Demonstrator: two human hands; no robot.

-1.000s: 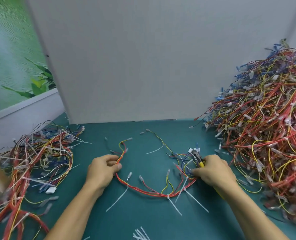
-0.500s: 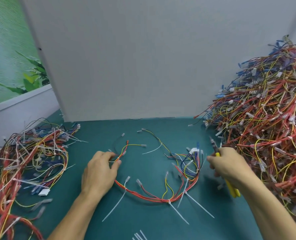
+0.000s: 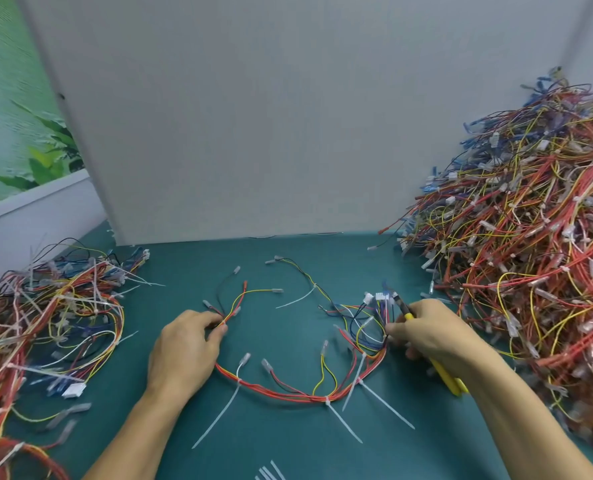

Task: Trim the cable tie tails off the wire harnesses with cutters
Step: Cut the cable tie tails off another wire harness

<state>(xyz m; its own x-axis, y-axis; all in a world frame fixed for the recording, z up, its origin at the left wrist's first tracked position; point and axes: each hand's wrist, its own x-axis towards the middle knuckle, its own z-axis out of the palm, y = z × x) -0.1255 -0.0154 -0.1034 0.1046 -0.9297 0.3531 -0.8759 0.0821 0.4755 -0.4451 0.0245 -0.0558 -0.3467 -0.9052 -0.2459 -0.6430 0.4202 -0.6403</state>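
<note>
A wire harness (image 3: 298, 394) of red, yellow and black wires lies in a U on the green mat between my hands. Several long white cable tie tails (image 3: 218, 417) stick out from its lower curve. My left hand (image 3: 184, 348) pinches the harness's left branch near its loose terminals. My right hand (image 3: 433, 337) grips yellow-handled cutters (image 3: 444, 374); their dark jaws point up-left beside the white connectors (image 3: 379, 296) at the harness's right end. My right thumb touches the bundle of wires there.
A big heap of harnesses (image 3: 530, 258) fills the right side. A smaller pile (image 3: 45, 323) lies at the left. Cut tie tails (image 3: 269, 472) lie at the near edge. A grey board (image 3: 253, 116) stands behind the green mat (image 3: 288, 445).
My right hand with the cutters moved away to the right, then came back left onto the harness's right end. My left hand stayed on the left branch.
</note>
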